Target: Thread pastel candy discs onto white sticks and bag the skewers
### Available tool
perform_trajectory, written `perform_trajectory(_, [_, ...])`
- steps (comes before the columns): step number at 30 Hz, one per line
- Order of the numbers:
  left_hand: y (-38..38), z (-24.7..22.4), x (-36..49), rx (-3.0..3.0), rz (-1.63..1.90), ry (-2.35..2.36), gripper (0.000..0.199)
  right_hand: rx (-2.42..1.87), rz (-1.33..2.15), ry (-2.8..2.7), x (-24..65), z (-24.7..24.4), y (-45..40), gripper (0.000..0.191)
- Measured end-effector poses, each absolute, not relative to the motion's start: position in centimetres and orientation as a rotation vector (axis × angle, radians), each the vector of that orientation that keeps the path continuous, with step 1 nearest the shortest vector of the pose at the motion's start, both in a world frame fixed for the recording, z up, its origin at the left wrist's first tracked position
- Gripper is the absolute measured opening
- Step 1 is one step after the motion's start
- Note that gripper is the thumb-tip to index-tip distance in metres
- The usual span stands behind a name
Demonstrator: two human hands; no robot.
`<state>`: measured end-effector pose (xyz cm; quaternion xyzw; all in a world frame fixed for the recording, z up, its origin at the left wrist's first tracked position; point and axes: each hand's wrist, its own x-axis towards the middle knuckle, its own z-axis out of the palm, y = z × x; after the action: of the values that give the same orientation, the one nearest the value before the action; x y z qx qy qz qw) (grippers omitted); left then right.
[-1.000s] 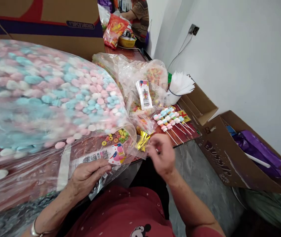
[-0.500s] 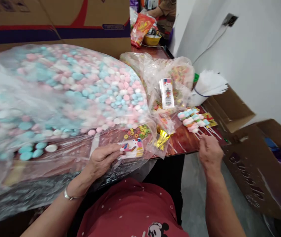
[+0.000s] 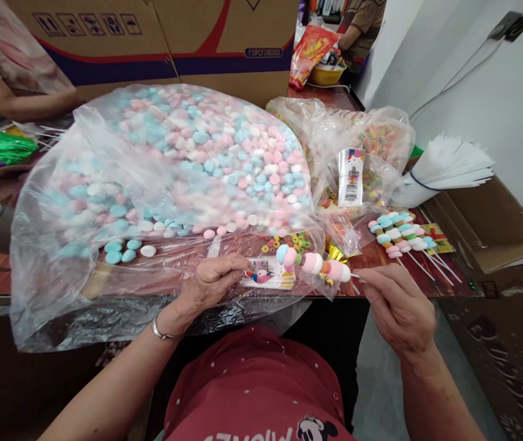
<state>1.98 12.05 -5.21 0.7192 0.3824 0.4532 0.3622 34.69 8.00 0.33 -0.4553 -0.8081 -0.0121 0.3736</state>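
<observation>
My right hand point(image 3: 399, 303) pinches the white stick of a candy skewer point(image 3: 312, 263), held nearly level with its pink, white and blue marshmallows pointing left. Small coloured rings sit between the marshmallows. At the table's front edge, my left hand point(image 3: 218, 278) has thumb and fingers closed on the near end of a small printed bag point(image 3: 261, 275), whose mouth seems to gape. Under it lies a stack of similar printed bags point(image 3: 284, 280). Right of the skewer, a pile of finished candy skewers point(image 3: 397, 234) rests on the table, sticks toward me.
A big clear bag of marshmallows point(image 3: 206, 153) covers much of the table point(image 3: 183, 248). Behind the stack are loose candy rings point(image 3: 289, 243) and gold twist ties point(image 3: 335, 254). A tub of white sticks point(image 3: 449, 165) stands right, near open cartons point(image 3: 495, 226). Other people sit beyond.
My right hand has lifted a candy skewer from the pile and brought it left toward the printed bag. My left hand stays on the bag, whose end now looks raised. The view has shifted left.
</observation>
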Motion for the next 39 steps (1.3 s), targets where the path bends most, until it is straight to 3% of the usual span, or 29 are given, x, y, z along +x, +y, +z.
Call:
perform_trajectory(28, [11.7,-5.6,2.6,1.91,1.131,1.175,0.015,-1.182,0.061,-2.071,34.0,-0.9,8.6,0.022])
perform_trajectory(35, [11.8,-4.9,2.7,1.704,0.993,1.407,0.009,-1.229,0.083,-2.023,34.3,-1.0,8.5,0.022])
perform_trajectory(39, [11.2,-4.9,3.3,1.525,1.058,1.268,0.007,-1.221,0.073,-2.017,34.3,-1.3,8.5,0.021])
